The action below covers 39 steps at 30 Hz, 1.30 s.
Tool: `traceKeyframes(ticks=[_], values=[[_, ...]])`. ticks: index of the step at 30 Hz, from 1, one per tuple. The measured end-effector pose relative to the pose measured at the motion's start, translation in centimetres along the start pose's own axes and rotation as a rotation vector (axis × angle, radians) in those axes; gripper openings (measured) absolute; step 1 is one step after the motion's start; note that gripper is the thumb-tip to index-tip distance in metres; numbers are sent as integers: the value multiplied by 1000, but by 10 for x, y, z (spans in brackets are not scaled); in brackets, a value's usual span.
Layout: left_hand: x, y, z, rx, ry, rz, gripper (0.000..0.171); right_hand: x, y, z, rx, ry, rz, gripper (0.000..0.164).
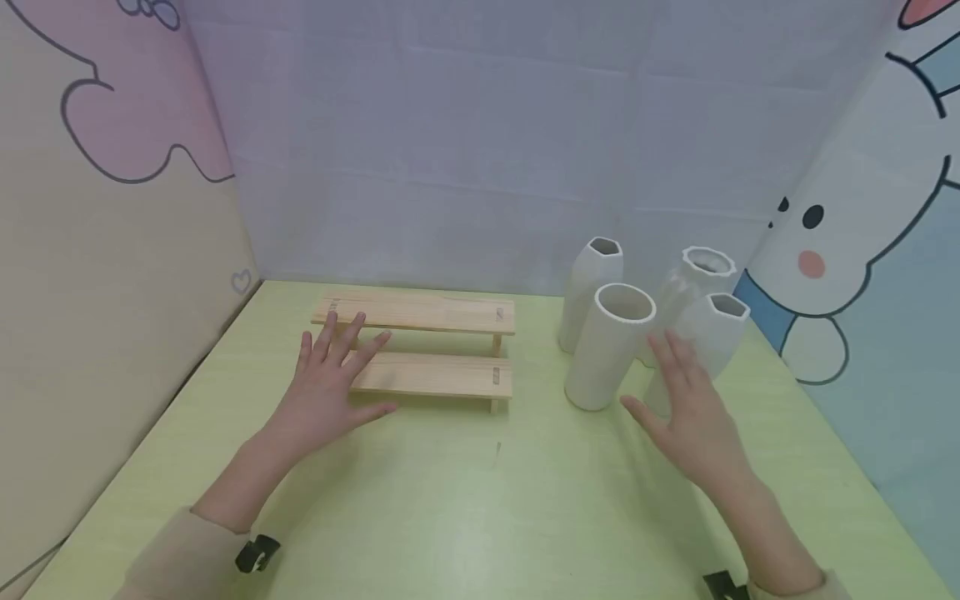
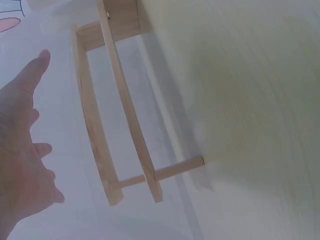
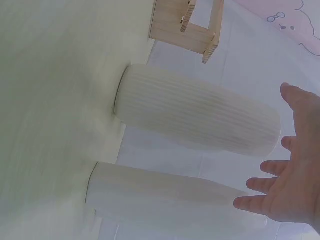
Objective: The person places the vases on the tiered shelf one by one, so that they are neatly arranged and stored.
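A two-step wooden shelf (image 1: 442, 375) stands on the green table (image 1: 480, 508), left of centre. My left hand (image 1: 333, 375) hovers over its left end with fingers spread, holding nothing; the left wrist view shows the left hand (image 2: 25, 150) apart from the shelf (image 2: 120, 110). Four white vases stand at the right: a ribbed cylinder (image 1: 609, 346), a tall faceted one (image 1: 590, 287), a wavy-rimmed one (image 1: 697, 275) and a slanted one (image 1: 720, 329). My right hand (image 1: 686, 404) is open just in front of the slanted vase. In the right wrist view the right hand (image 3: 290, 175) is close to the ribbed vase (image 3: 200, 115) and the other vase (image 3: 165, 195).
Cartoon-printed panels wall the table in on the left (image 1: 112, 250), back (image 1: 487, 150) and right (image 1: 885, 292). Bare green tabletop stretches from the shelf and vases to the near edge. A small dark mark (image 1: 497, 450) lies on the table in front of the shelf.
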<state>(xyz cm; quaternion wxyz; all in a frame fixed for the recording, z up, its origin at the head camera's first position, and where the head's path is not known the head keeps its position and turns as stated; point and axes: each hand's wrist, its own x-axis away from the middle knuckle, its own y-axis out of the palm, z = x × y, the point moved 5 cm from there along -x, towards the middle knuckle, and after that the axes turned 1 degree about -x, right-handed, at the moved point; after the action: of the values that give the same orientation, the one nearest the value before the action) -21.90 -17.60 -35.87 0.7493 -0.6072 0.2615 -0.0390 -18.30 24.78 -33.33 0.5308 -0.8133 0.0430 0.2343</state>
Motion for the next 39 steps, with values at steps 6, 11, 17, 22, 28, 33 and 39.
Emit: traceKeyframes(ticks=[6, 11, 17, 22, 28, 33, 39], values=[[0, -7, -23, 53, 46, 85, 97, -12, -6, 2, -66, 2, 111, 84], [4, -4, -47, 113, 63, 119, 97, -22, -8, 0, -136, -63, 231, 84], [8, 5, -76, 186, 35, 116, 95, -34, -4, 0, -189, -80, 269, 80], [10, 13, -99, 254, -22, 84, 94, -40, 2, 3, -198, -70, 275, 82], [11, 25, -124, 291, -118, -10, 95, -46, 9, 7, -205, -58, 285, 84], [13, 29, -130, 343, -116, -42, 95, -50, 13, 10, -233, -50, 300, 85], [18, 32, -135, 406, -160, -60, 96, -57, 19, 14, -357, 41, 232, 85]])
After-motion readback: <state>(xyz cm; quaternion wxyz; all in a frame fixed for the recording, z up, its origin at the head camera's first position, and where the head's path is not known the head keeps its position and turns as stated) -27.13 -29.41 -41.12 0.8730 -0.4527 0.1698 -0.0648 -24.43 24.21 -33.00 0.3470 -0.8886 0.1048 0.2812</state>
